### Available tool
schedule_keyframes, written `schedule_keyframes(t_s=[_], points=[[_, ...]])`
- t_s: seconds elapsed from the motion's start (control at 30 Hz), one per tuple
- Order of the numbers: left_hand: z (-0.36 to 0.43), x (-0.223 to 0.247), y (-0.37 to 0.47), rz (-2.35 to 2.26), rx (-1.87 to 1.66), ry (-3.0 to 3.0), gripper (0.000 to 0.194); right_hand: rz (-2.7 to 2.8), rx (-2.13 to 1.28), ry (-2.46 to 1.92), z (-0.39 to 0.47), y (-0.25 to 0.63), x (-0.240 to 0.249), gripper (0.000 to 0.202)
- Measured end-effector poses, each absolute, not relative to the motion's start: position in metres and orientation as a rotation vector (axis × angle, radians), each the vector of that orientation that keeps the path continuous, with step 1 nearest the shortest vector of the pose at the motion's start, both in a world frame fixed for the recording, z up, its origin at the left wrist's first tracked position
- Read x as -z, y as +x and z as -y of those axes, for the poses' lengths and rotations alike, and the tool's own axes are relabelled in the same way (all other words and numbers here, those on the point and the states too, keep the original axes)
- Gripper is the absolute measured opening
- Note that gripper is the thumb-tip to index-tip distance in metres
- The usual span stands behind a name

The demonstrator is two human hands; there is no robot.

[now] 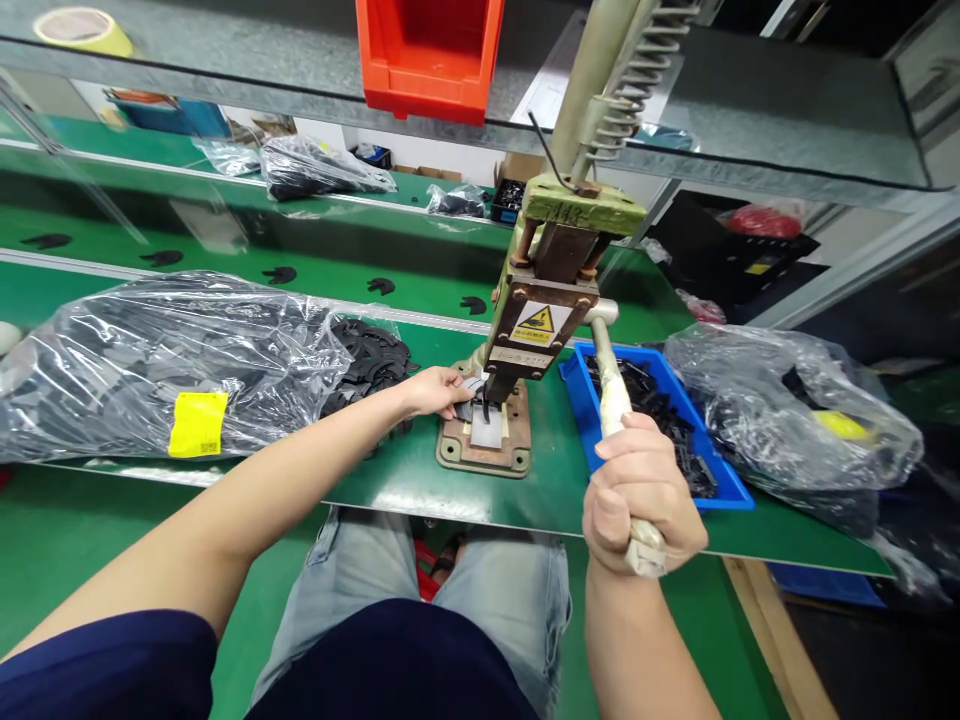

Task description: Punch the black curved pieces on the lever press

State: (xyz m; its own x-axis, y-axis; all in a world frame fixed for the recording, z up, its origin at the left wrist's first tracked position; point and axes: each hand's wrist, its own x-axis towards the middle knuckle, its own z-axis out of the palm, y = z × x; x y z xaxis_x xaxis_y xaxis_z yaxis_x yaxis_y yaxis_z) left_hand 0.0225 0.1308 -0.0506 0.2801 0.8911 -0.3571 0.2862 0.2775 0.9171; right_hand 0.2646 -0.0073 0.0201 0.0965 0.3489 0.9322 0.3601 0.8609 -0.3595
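Observation:
My right hand (643, 490) is wrapped round the tape-covered lever handle (613, 392) of a green hand press (551, 290). The lever slants down towards me from the press's right side. With bent fingers, my left hand (436, 391) pinches a dark, flat, curved piece (466, 402) at the press base (480, 457), just left of the ram (501, 388). A small light metal plate (487, 428) lies on the base under the ram. The ram's tip is down close to the plate; whether it touches the piece is hidden.
On the left, a clear bag (150, 350) spills loose black curved parts (371, 360). A blue bin (731, 490) of black parts stands right of the press, beside another plastic bag (795, 400). Several curved parts lie spaced along the green belt (330, 275). A red bin (431, 95) sits on the shelf above.

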Motion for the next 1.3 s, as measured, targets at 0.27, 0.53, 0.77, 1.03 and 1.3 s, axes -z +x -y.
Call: schedule_keyframes(t_s=[0.27, 0.53, 0.77, 1.03, 1.3], points=[[-0.132, 0.044, 0.023, -1.238, -0.440, 1.048, 0.046, 1.444, 0.073, -0.539, -0.002, 0.256, -0.030, 0.035], [-0.111, 0.042, 0.018, -1.179, -0.592, 1.086, 0.041, 1.461, 0.115, -0.628, -0.045, 0.266, -0.116, 0.054], [-0.058, 0.010, -0.012, -1.021, -0.674, 1.230, 0.053, 1.353, -0.465, -0.975, -0.027, 0.261, 0.000, 0.035], [-0.017, -0.010, 0.004, -0.940, -0.627, 1.328, 0.049, 1.458, -0.892, -1.057, 0.012, 0.199, 0.076, 0.024], [-0.019, -0.012, 0.008, -0.941, -0.499, 1.340, 0.046, 1.551, -0.767, -1.086, 0.023, 0.202, 0.077, 0.015]])
